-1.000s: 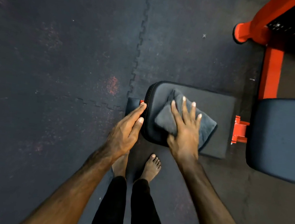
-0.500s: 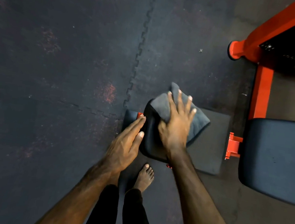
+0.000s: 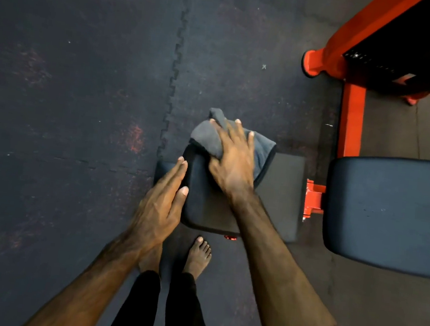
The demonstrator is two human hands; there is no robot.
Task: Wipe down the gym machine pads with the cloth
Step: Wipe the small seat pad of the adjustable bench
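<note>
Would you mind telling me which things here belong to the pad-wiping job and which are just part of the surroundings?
In the job:
- grey cloth, pressed flat by the right hand
- small black pad, steadied by the left hand
- large black pad, possibly next

Just there:
- orange machine frame
- rubber floor mats

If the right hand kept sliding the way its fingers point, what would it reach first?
The right hand points up the picture, pressing the grey cloth on the small pad. It would likely run off the pad's far edge, over bare rubber floor. Nothing else shows in that line.
</note>
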